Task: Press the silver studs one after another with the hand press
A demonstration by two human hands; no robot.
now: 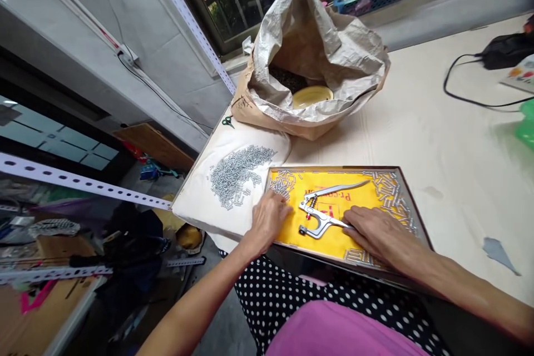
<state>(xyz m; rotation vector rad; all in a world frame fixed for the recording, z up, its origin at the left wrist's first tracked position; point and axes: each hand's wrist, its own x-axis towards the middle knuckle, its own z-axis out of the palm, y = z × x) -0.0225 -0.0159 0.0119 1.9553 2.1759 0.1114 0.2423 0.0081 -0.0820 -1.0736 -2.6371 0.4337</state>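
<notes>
My left hand [269, 219] lies over the left rim of a shallow dark-edged tray [417, 208], its fingers curled down beside a cluster of small silvery rod-shaped metal pieces [281, 182]. Whatever is under those fingertips is hidden. Silver snap pliers [321, 217] with a spring and C-shaped jaw lie on the tray's yellow lining [304, 236], handles pointing right. The fingers of my right hand [377, 232] are bent over the end of the lower handle. More metal pieces [390, 192] line the tray's right side, and some [361, 257] lie along its front.
Left of the tray, a heap of metal pieces [237, 172] lies on white cloth [194, 197], with green-handled scissors [227, 121] behind. An open sack [271, 114] holding a yellow bowl [312, 97] stands behind the tray. A black cable [467, 100] and grey scrap [498, 253] lie right.
</notes>
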